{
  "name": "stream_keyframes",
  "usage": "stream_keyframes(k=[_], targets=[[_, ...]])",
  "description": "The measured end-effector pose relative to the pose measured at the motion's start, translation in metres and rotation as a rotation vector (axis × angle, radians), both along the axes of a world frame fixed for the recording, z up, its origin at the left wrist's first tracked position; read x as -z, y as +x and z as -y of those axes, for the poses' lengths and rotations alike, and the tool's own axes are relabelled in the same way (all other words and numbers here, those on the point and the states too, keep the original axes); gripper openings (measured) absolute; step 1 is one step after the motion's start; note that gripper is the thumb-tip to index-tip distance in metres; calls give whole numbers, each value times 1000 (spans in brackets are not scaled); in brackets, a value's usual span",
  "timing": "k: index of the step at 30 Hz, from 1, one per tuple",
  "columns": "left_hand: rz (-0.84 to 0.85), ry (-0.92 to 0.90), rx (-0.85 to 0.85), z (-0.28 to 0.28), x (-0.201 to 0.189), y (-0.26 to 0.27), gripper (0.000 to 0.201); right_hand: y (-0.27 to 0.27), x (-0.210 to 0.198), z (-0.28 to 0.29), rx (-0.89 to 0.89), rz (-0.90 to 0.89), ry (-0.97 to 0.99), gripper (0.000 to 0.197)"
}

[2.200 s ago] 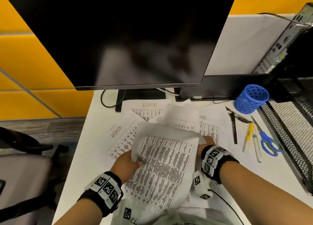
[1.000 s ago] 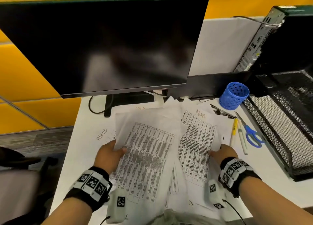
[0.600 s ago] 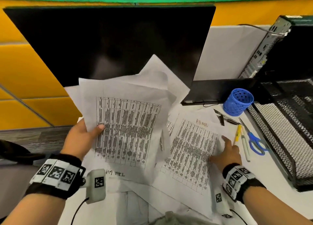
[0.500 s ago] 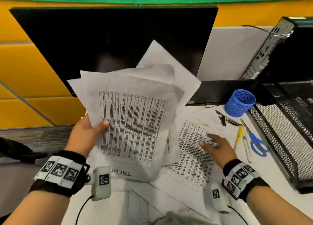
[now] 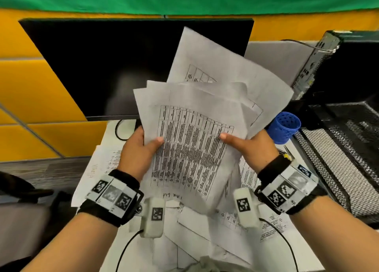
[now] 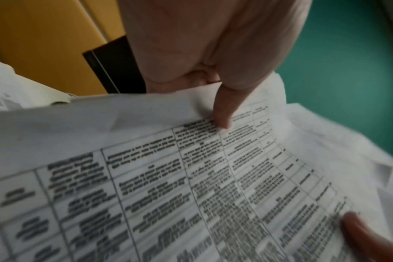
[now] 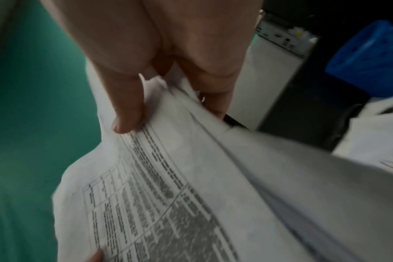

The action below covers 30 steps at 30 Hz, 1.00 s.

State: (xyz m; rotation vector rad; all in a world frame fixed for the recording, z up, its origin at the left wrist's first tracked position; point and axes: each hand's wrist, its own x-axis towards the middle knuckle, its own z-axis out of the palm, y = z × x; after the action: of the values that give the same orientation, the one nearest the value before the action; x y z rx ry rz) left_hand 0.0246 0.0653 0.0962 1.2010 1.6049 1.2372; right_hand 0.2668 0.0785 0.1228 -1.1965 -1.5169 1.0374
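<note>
A loose stack of printed sheets with tables of text is held up in the air in front of the black monitor. My left hand grips its left edge, thumb on the front sheet. My right hand grips the right edge, thumb across the print. In the left wrist view the left thumb presses on the stack of sheets; the right wrist view shows the right thumb on the stack of sheets, other fingers behind. The sheets fan out unevenly at the top.
More printed sheets lie spread on the white desk. A blue mesh pen cup stands at the right, beside a black wire tray and a computer case. A chair sits at the left.
The left hand lifted a bundle of sheets off the desk. The right hand left the sheet on the desk and took hold of the bundle's right edge.
</note>
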Motion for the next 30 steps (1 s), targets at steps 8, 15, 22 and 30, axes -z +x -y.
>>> stream_keyframes(k=[8,15,22,30], targets=[[168,334,-44,11,-29,36,38,4,-49,20,126,29,308,45],[152,301,18,12,-18,53,17,17,-21,21,120,-17,52,49],[173,361,56,10,-32,77,33,20,-21,14,229,-61,91,37],[93,-18,54,15,14,76,31,26,34,25,350,-170,-79,44]])
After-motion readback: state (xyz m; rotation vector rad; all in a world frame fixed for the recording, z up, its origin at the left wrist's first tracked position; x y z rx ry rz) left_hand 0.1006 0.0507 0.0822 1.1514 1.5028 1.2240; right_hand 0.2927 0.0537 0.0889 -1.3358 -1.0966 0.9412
